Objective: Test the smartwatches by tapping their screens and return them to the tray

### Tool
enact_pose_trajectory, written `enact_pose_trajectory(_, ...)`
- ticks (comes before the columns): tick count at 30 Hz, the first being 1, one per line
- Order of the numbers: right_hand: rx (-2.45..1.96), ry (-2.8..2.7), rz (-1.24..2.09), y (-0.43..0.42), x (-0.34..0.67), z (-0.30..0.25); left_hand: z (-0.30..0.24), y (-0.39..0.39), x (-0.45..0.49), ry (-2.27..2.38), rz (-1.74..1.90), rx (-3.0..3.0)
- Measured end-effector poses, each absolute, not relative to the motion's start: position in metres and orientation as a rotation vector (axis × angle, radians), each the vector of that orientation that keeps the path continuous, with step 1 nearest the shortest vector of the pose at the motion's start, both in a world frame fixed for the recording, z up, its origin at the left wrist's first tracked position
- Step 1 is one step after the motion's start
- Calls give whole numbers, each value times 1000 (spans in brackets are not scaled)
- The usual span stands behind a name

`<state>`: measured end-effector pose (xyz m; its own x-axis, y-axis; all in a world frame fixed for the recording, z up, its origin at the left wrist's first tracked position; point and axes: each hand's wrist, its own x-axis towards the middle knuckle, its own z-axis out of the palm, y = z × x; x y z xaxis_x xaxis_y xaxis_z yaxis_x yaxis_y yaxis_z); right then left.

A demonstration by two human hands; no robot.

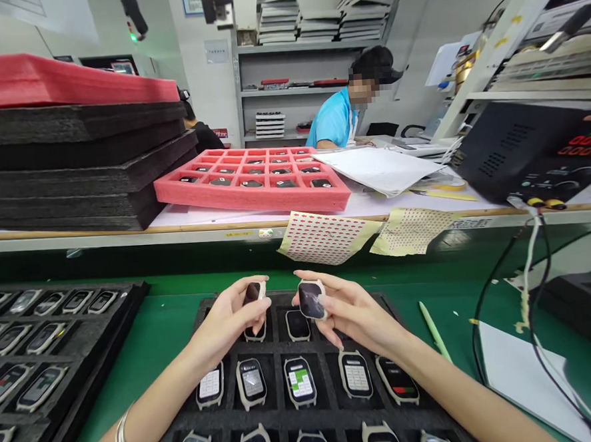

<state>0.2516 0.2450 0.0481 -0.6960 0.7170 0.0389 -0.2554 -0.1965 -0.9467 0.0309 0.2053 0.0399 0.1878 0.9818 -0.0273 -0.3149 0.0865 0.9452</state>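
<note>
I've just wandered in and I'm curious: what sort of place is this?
Probably an electronics assembly or testing workshop: a black foam tray holds rows of smartwatches, several of them lit, and beyond it stand a red foam tray of dark parts and what looks like a power supply.

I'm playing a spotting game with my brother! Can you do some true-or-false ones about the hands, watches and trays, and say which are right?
1. The left hand holds a smartwatch. True.
2. The right hand is empty. False: the right hand holds another smartwatch.
3. A silver bracelet is on the left arm. True.
4. The red foam tray with compartments sits on the green table. False: the red foam tray sits on the raised shelf behind it.
5. In the black foam tray, one watch with a partly green screen lies below the hands. True.
</note>
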Motion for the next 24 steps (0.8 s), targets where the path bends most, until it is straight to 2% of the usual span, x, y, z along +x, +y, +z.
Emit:
enact_pose_trajectory(6,-423,-1371,2079,242,254,41,38,192,32,1202,1122,1357)
enact_pose_trajectory(24,-557,-1463,1915,235,246,40,25,185,36,1213,1054,1684)
